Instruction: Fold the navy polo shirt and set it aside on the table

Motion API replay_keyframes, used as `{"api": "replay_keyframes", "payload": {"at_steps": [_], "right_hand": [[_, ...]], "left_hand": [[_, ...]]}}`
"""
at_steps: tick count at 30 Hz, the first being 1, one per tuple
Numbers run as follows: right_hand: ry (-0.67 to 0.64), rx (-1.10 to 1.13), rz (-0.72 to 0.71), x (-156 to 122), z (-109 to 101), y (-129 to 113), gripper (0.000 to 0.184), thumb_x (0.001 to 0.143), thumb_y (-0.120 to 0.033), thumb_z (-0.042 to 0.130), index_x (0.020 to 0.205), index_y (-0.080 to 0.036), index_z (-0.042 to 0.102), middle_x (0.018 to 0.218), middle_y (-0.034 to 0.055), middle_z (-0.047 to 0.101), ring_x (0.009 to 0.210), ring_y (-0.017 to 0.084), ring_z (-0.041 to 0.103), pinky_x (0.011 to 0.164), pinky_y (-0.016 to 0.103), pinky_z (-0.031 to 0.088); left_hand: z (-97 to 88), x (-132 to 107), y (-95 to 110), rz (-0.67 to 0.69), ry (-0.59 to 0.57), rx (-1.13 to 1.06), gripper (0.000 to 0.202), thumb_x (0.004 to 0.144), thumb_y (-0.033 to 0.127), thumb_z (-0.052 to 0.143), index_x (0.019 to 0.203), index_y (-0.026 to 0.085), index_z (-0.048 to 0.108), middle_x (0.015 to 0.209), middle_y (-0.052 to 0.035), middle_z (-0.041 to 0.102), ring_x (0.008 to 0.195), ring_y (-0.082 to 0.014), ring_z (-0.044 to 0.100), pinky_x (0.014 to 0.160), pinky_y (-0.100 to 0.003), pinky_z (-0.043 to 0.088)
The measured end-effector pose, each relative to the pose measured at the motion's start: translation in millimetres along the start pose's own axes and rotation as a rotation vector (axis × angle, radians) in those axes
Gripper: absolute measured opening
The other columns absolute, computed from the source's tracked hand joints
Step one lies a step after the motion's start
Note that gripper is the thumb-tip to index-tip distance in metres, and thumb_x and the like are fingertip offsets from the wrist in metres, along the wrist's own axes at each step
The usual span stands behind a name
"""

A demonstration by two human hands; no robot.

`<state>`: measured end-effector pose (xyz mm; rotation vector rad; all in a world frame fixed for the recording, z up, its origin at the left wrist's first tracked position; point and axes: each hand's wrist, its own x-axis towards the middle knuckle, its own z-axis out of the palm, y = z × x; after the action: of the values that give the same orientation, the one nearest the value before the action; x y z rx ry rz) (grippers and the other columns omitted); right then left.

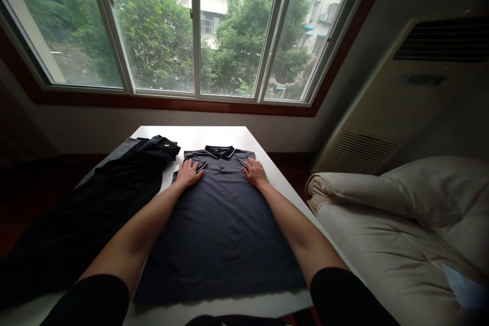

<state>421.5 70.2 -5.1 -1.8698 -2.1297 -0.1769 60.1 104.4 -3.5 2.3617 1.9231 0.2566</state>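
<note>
A dark grey polo shirt [219, 224] lies flat on the white table [214, 135], collar toward the window, both sleeves folded in over the chest. My left hand [188, 172] rests palm down with fingers spread on the shirt's left shoulder, over the folded sleeve. On the right shoulder my right hand [254, 171] presses flat the same way. Neither hand grips the cloth.
A pile of black clothing [95, 204] covers the table's left side, touching the shirt's edge. A cream sofa [401, 224] stands close on the right. Behind it is a floor air conditioner [412, 91]. A wide window [198, 30] spans the far wall.
</note>
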Motion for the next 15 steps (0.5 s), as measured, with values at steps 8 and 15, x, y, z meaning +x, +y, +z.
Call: {"api": "replay_keyframes", "payload": {"at_steps": [8,15], "right_hand": [[-0.043,0.143,-0.122,-64,-12,25,0.051,0.104,-0.048,0.045,0.149,-0.026,0.056,0.159,0.0088,0.046,0.146,0.027,0.044,0.123,0.042,0.034],[-0.029,0.201,-0.053,-106,-19,57,0.051,0.101,-0.046,0.049,0.145,-0.022,0.059,0.157,0.0117,0.049,0.145,0.027,0.046,0.123,0.042,0.035]], "left_hand": [[-4.8,-75,-12,0.306,0.006,-0.026,0.065,0.102,0.061,0.041,0.157,0.026,0.047,0.169,-0.0079,0.032,0.157,-0.0307,0.023,0.128,-0.049,0.013],[-17.5,-161,4,0.485,-0.095,-0.069,0.068,0.102,0.062,0.044,0.162,0.029,0.038,0.171,-0.0081,0.026,0.158,-0.0313,0.021,0.128,-0.054,0.014]]}}
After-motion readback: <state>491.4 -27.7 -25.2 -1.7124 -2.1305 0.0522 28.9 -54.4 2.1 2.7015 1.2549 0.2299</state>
